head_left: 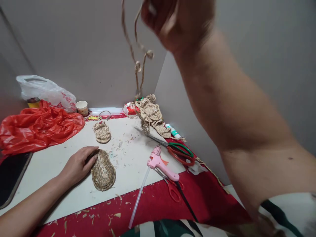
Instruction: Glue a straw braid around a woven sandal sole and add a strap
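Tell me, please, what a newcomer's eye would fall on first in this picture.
Probably the raised right-hand grip, large at the top of the view, with curled twine hanging below it. The crumpled red plastic at the left and the pink glue gun right of centre stand out by colour. Left of centre, the left-hand grip touches the edge of a woven pad on the white board.
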`<state>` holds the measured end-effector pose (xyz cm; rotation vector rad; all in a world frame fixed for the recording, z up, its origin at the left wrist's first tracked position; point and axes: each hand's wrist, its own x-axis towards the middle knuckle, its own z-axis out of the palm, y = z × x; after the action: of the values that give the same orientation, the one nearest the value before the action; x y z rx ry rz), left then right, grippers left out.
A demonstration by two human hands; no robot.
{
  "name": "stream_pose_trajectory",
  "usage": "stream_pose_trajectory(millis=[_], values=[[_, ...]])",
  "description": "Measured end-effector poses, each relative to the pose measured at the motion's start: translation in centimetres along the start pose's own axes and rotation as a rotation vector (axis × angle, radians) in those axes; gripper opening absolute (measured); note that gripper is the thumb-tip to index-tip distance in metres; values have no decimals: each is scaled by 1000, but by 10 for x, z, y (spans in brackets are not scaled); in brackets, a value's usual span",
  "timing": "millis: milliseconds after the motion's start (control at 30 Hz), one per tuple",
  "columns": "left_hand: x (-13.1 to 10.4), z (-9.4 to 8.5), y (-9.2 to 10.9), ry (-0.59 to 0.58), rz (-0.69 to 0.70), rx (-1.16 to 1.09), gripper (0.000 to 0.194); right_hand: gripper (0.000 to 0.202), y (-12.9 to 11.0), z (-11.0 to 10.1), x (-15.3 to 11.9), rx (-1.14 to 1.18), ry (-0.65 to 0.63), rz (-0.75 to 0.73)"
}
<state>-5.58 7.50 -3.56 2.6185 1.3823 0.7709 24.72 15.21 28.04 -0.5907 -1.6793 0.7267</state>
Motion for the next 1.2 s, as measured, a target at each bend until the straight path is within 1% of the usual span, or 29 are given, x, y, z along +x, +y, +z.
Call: stream_pose_trajectory(millis=[67,100,133,200,233,267,333,433,467,533,667,733,800,867,967,1067,1200], values=[[1,0,0,-1,1,-2,37,13,27,4,-15,14,-82,26],[1,0,0,-1,2,-1,37,11,44,2,-23,-69,-140,69],[1,0,0,-1,2,0,37,12,61,-1,-31,-232,-205,130],[1,0,1,2,-2,2,36,8,95,-10,-46,-706,-380,248],[1,0,1,4,-5,2,36,6,110,-15,-54,-945,-461,284],[1,0,1,4,-8,2,36,8,123,-18,-61,-1121,-489,291],[1,0,1,6,-6,1,36,16,143,-22,-74,-1170,-493,304],[0,1,0,0,10,2,36,21,162,-24,-89,-1177,-530,367],[0,1,-1,2,14,0,36,23,167,-25,-91,-1199,-530,405],[0,2,-2,8,16,-5,36,32,176,-31,-95,-1264,-486,492],[0,2,-3,12,14,-9,36,69,200,-52,-101,-1373,-334,663],[-1,1,-2,13,12,-7,35,88,213,-60,-105,-1385,-293,750],[0,0,-1,21,14,-5,35,99,224,-64,-109,-1371,-268,800],[0,0,-1,34,24,-3,34,102,232,-66,-112,-1351,-234,812],[0,0,-3,62,50,5,33,100,236,-68,-113,-1300,-190,782],[0,3,-6,82,76,5,33,94,234,-75,-110,-1217,-134,750],[1,5,-9,88,85,3,33,85,224,-91,-100,-1064,-19,695]])
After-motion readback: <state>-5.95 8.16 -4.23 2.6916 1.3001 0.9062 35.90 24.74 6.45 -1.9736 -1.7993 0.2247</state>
